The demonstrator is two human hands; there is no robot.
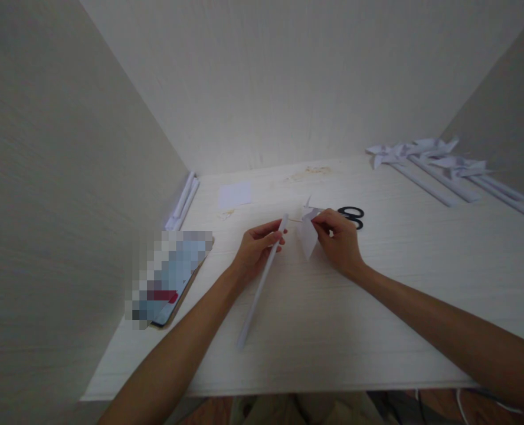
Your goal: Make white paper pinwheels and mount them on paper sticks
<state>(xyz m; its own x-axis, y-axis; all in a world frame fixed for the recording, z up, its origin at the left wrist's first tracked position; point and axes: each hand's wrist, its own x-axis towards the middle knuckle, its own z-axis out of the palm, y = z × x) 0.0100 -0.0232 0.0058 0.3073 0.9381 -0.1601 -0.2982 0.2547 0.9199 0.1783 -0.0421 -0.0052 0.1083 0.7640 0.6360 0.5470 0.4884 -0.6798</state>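
Note:
My left hand (258, 247) is closed around the upper part of a white rolled paper stick (262, 286), which slants down toward the table's front edge. In my right hand (339, 242) I pinch a folded white paper pinwheel (307, 236), one of its blades hanging down. A thin yellowish strand (294, 220) spans the small gap between the stick's top and the pinwheel; what it is made of I cannot tell. Just behind my right hand lie scissors (354, 211) with black handles, their blades partly hidden by the pinwheel and hand.
Several paper pinwheels on sticks (439, 174) lie at the back right. Rolled paper sticks (184, 200) rest along the left wall, near a phone (180, 280). A paper square (235, 193) and small yellowish strands (226, 214) lie toward the back. Walls enclose three sides.

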